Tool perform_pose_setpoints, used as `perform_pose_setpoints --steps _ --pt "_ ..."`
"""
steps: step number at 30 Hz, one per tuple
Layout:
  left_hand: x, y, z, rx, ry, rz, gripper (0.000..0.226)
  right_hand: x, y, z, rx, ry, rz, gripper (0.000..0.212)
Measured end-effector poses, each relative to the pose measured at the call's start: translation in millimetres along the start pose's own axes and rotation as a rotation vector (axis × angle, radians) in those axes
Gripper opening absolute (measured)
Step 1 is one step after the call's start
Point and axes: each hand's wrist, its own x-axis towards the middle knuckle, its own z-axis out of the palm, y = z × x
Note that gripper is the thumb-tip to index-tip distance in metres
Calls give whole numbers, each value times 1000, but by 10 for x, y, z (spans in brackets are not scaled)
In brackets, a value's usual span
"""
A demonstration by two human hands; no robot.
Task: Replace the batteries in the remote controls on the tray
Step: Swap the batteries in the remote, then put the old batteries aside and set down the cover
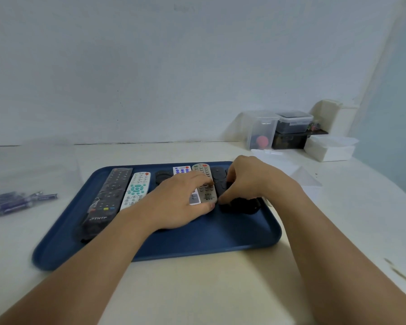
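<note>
Blue tray (197, 242) of remote controls on a cream table (197, 289), both hands over its far right part.

Much is hidden: the left hand (181, 202) lies flat with fingers spread over a white remote (181, 170) and a grey remote (205, 181), covering their lower ends and most of a round-topped black remote (162, 177). The right hand (249, 181), just beside it, curls its fingers and thumb around a black remote (240, 205); whether it truly pinches it I cannot tell, as the hand blocks most of it. Left of the left hand lie a white remote with teal buttons (136, 191) and a long black remote (106, 202). Further left, blurred purple batteries (14, 202) lie on the table. Beyond the right hand stand plastic boxes (291, 130).
</note>
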Motion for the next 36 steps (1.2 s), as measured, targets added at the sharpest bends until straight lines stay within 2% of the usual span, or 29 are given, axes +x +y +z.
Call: perform_pose_setpoints --steps 3,7,10,14,17,20,23,25,27,28,29,30,31,33,36 --pt "4 -14 12 -16 -5 2 51 -65 -47 7 -53 -51 -13 55" --pt "16 -24 28 -65 13 6 50 -104 -106 47 -75 -7 -41 46" --pt "20 -34 28 -64 14 6 45 -123 -107 37 24 30 -7 31" --pt "13 -22 21 -55 8 7 47 -86 -78 39 174 87 24 25" --pt "13 -22 18 -57 16 3 51 -35 -7 -25 375 83 64 11" --pt "-5 -25 21 -52 15 1 52 -53 128 -173 718 135 111 26" --pt "-5 -31 31 -98 29 -19 47 -80 211 -266 973 156 2 22" --pt "27 -21 -22 -356 192 -126 44 -67 209 -269 1150 118 -76 23" --pt "41 -28 -152 -809 408 -237 41 -44 176 -243 1332 70 -135 27" --pt "39 -52 -258 -1080 445 -271 43 -34 138 -235 1394 45 -169 28" --pt "23 -81 -346 -1349 391 -279 50 -29 101 -210 1424 24 -196 28" --pt "-9 -96 -419 -1560 261 -266 62 -21 73 -179 1420 19 -217 28" --pt "-58 -94 -488 -1669 100 -249 76 -6 40 -152 1393 29 -233 27" --pt "-126 -90 -525 -1744 -158 -200 89 15 -5 -99 1317 55 -261 25" --pt "-129 -36 -503 -1681 -272 -248 72 5 -49 -57 1191 98 -324 18"
